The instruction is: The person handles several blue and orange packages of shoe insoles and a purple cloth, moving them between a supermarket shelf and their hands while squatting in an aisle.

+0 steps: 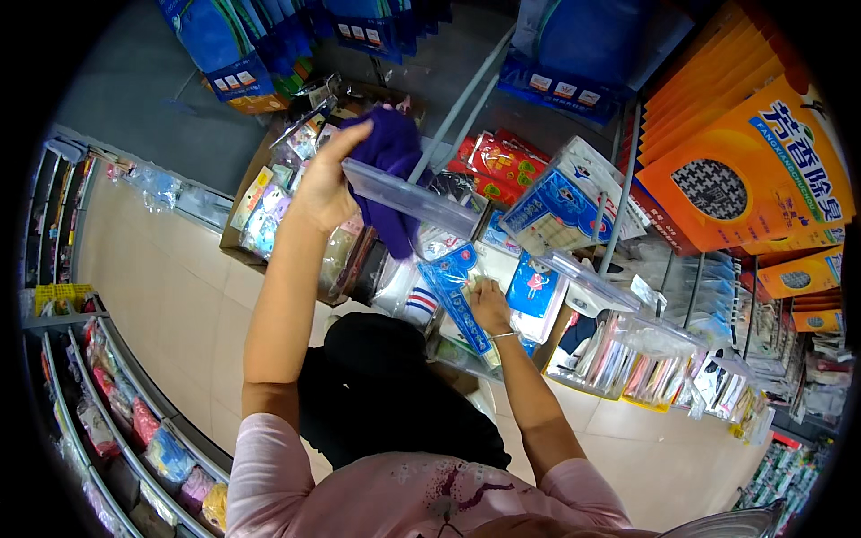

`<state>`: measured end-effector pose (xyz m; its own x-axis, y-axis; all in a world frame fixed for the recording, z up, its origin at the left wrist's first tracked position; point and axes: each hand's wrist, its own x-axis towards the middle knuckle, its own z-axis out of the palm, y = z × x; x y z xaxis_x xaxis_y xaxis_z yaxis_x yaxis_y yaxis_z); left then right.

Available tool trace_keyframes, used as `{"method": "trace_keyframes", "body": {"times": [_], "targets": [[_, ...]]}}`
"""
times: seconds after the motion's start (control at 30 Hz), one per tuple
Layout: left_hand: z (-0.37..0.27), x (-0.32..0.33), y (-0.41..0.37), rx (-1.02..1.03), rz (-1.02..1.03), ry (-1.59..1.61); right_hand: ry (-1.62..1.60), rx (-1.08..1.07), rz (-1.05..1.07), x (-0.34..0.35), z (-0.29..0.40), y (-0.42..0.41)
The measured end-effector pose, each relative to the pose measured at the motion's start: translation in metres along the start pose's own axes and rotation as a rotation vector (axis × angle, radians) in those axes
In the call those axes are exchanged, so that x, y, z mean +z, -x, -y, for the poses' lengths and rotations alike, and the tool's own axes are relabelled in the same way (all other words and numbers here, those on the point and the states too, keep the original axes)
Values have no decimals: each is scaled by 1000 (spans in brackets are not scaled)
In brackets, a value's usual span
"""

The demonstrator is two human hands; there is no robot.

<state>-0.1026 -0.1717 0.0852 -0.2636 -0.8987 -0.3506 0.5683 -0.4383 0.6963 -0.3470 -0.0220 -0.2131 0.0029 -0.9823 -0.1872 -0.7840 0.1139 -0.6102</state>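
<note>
My left hand (329,185) is raised at the display hooks with its fingers around a dark purple cloth item (390,144), partly blurred. A clear plastic label holder (417,200) on the end of a hook crosses in front of the cloth. Lower down, my right hand (491,306) reaches among packaged goods in the bottom display. Its fingers are curled beside a long blue printed packet (457,292), and a blue packet with a cartoon figure (533,286) lies to their right. Whether those fingers grip anything is hidden.
Metal hooks (464,101) jut out above the goods. Orange insole packs (713,175) hang at right, blue packs (572,54) at the top. Red packets (498,165) lie behind. A cardboard box (235,242) stands at left, and shelves (155,430) line the far side of the tiled aisle.
</note>
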Motion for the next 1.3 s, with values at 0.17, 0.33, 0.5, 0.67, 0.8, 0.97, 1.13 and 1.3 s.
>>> {"method": "trace_keyframes", "body": {"times": [0.17,0.33,0.5,0.67,0.8,0.97,1.13,1.3], "targets": [[-37,47,-21,214,199,-150,24,-2,7,0,5,-1],[-43,127,-61,220,210,-861,61,-49,-7,3,-1,-2],[-42,139,-156,443,173,-1000,73,-66,-74,9,-3,1],[-41,128,-175,621,147,-1118,108,-85,-71,14,-2,-2],[-48,135,-83,359,146,-1140,89,-32,-81,8,-4,-3],[-48,101,2,178,339,-962,55,-26,-28,6,3,-1],[-43,66,31,76,299,-863,52,-45,-33,21,-13,-6],[-25,47,26,36,60,-354,27,-177,21,14,-29,-6]]}}
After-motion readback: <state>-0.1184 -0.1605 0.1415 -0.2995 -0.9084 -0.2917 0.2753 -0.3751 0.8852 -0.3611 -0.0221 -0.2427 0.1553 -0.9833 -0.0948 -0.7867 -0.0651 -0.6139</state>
